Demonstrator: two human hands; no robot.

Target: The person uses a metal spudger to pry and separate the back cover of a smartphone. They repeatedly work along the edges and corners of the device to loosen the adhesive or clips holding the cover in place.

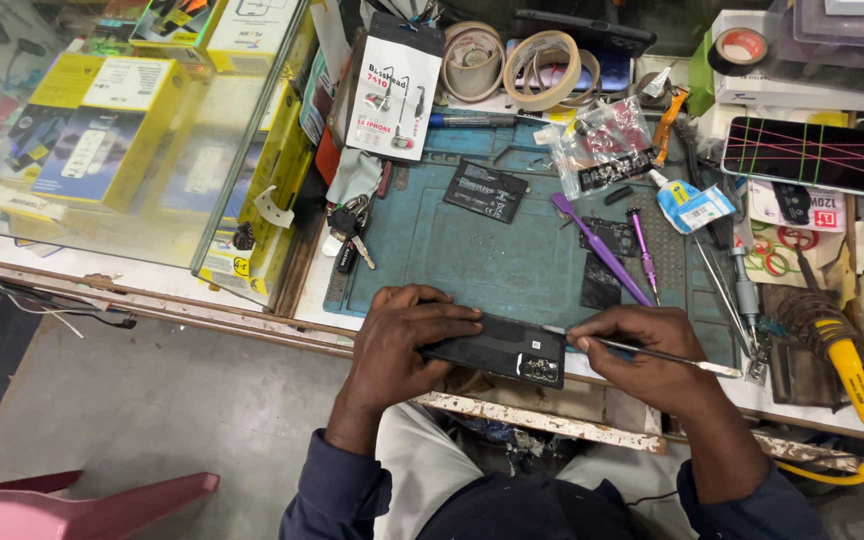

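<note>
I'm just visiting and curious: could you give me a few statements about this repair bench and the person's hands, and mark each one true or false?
1. The left hand presses down on a black phone. True.
2. The right hand holds a hammer. False: it holds a thin metal tool at the phone's edge.
3. The work mat is red. False: it is blue-green.
4. A purple pry tool lies on the mat. True.
5. A bunch of keys lies at the mat's left edge. True.

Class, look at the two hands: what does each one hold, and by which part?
The left hand grips the black phone at its left end; the right hand pinches thin metal tweezers near their tip end.
</note>
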